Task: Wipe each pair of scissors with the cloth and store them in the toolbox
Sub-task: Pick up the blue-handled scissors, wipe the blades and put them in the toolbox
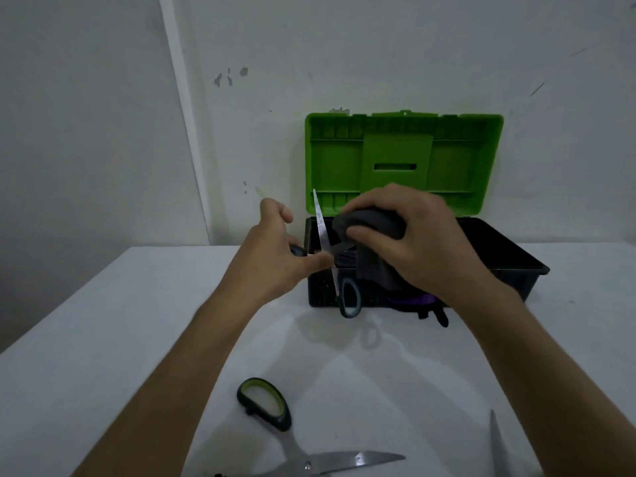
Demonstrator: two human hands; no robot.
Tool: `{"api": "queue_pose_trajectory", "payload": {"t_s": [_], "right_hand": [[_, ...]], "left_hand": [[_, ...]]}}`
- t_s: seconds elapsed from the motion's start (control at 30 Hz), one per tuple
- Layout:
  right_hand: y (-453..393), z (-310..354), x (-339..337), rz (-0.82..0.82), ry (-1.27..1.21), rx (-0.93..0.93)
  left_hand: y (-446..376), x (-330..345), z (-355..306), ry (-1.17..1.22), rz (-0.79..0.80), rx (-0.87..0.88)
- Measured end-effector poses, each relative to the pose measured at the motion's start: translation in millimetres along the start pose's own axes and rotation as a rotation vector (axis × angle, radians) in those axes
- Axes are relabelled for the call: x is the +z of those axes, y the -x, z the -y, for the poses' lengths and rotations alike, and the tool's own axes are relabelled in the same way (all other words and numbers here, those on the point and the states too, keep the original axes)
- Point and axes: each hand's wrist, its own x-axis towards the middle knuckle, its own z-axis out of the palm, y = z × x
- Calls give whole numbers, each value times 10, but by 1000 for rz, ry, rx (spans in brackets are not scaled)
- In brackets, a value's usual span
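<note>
Scissors point(339, 270) held open, one handle gripped by left hand point(275, 249); right hand point(409, 235) clutches cloth point(370, 242) over one blade.

I see a white table point(103, 321) before me, meeting a scuffed white wall point(344, 46) with small grey marks point(229, 76).

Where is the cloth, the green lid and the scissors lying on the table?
cloth point(371, 223), head view, on the dark bunched top.
green lid point(337, 166), head view, on its inner left panel.
scissors on the table point(263, 402), head view, on the green-lined handle loop.
</note>
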Motion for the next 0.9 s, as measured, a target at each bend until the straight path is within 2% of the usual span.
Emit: {"api": "queue_pose_trajectory", "payload": {"t_s": [0.1, 0.23, 0.5, 0.67, 0.73, 0.9], "right_hand": [[22, 50, 115, 101, 79, -25], [47, 26, 160, 106, 113, -5], [22, -70, 63, -94, 124, 83], [22, -113, -3, -192, 18, 132], [2, -66, -78, -141, -49, 126], [9, 46, -95, 254, 15, 97]], "left_hand": [[42, 27, -51, -13, 13, 57], [94, 92, -91, -65, 22, 143], [140, 188, -145, -72, 162, 184], [117, 126, -141, -39, 256, 107], [99, 81, -112, -3, 268, 47], [58, 33, -45, 74, 248, -20]]}}
